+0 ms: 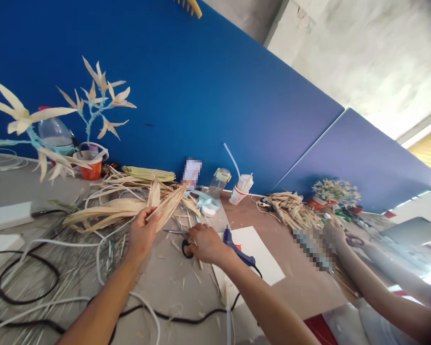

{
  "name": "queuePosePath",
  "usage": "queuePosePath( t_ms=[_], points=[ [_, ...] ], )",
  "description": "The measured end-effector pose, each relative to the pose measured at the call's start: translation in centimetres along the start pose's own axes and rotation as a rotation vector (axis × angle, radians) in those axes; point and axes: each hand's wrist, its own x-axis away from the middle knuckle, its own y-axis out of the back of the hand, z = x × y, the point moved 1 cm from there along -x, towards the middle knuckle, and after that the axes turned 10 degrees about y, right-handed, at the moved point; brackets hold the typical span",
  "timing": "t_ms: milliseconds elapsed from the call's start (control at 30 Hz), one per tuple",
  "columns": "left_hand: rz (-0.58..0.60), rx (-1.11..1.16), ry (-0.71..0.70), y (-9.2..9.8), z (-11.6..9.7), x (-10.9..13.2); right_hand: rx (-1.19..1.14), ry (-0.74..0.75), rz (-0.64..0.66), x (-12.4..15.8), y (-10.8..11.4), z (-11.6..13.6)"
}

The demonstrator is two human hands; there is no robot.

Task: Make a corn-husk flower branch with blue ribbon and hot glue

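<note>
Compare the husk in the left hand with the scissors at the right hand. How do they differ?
The husk is pale tan; the scissors are black-handled and grey-bladed.
The husk slants upward from the left hand; the scissors lie lower, pointing left, partly hidden by the right hand.

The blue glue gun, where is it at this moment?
In the head view, the blue glue gun lies slightly right of centre on the white sheet, just right of the right hand.
</note>
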Motion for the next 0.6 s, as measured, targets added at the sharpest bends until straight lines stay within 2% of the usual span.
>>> queuePosePath(
  t_ms=[133, 233, 333, 433, 500, 600],
  points=[
    [0.020, -0.035, 0.006, 0.1, -0.3, 0.1, 0.027, -0.036, -0.025, -0.2, -0.1, 0.4],
    [0.038, -0.003, 0.033, 0.1, -0.4, 0.2, -0.147, -0.084, -0.162, -0.6, 0.9, 0.1],
    [0.074, 0.047, 0.035, -0.1, -0.4, 0.5, -0.639, -0.208, -0.338, -1.3, 1.7, 0.1],
    [0.127, 0.045, 0.044, -0.4, -0.5, 0.9, -1.209, -0.314, -0.416, -2.7, 1.5, 1.0],
    [0.166, 0.031, 0.045, -0.5, -0.5, 1.2, -1.419, -0.371, -0.528, -3.7, 1.0, 1.9],
    [0.205, 0.089, 0.060, -0.7, -0.4, 1.4, -1.713, -0.433, -0.625, -4.9, -0.1, 2.8]
  ],
)
